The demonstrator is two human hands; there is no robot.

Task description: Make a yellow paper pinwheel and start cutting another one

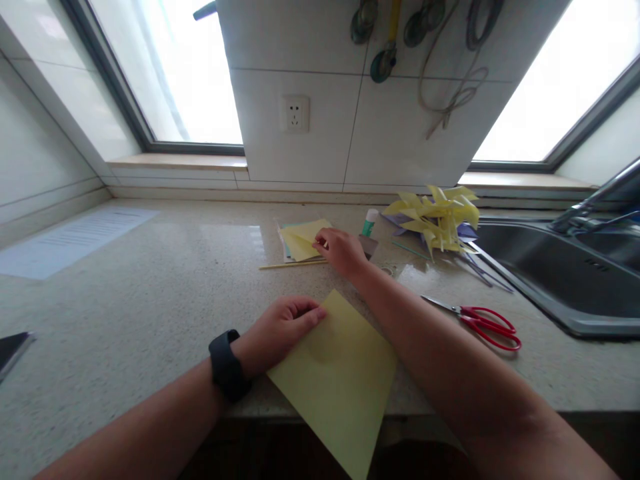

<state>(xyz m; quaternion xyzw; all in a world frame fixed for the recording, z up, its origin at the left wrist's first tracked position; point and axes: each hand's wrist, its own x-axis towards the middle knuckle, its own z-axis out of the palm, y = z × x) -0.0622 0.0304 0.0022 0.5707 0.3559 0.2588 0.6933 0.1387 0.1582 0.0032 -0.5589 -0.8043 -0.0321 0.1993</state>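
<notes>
My left hand (290, 327), with a dark watch on its wrist, pinches one edge of a pale yellow sheet of paper (345, 380). That sheet is turned cornerwise and its near corner hangs past the counter's front edge. Farther back, my right hand (343, 250) has its fingers closed at the right side of a small yellow paper stack (303, 241). The top paper there looks slightly lifted at the fingertips. A thin wooden stick (290, 265) lies just in front of the stack. Behind the right hand stands a glue stick (370, 222) with a green label.
Red-handled scissors (485, 323) lie right of my right forearm. Yellow and purple paper pinwheels (435, 217) are heaped at the back right, beside the steel sink (550, 273). A printed sheet (75, 237) lies at the left; a dark flat object (14, 350) sits nearer.
</notes>
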